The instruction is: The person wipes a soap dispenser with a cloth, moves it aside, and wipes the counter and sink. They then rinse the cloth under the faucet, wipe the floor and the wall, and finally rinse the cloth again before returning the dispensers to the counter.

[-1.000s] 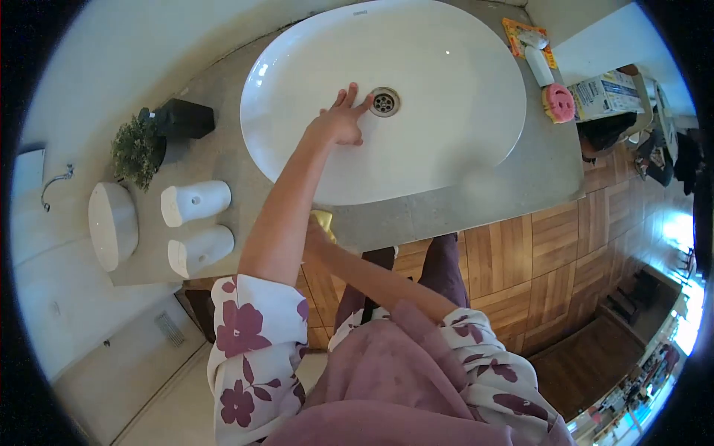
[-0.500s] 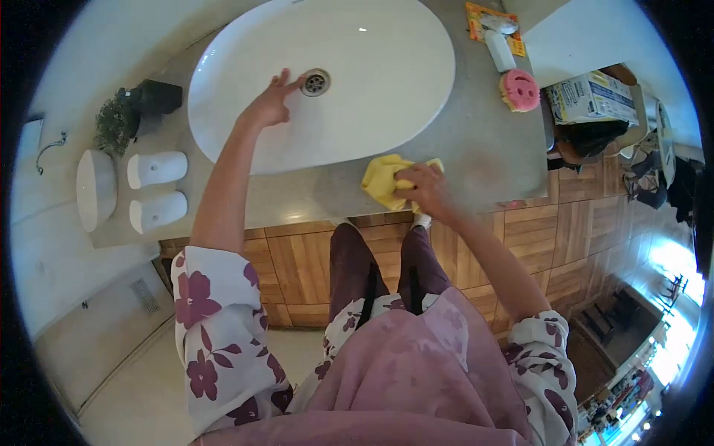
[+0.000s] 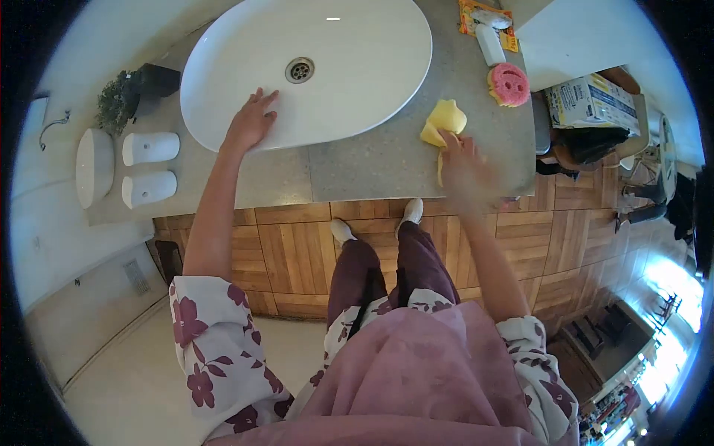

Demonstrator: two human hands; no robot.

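Since cloth [image 3: 442, 123] moved right, hands [image 3: 251, 123] apart.

Yellow cloth [image 3: 442, 123], white basin [image 3: 372, 67]

We list: pink smiley sponge [image 3: 509, 83], white bottle [image 3: 489, 44], potted plant [image 3: 117, 104], two white dispensers [image 3: 149, 147], cardboard box [image 3: 589, 102], all well apart.

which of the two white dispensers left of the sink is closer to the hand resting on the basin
The upper white dispenser, next to the small plant, lies closer to the left hand on the sink rim. The lower dispenser sits nearer the counter's front edge.
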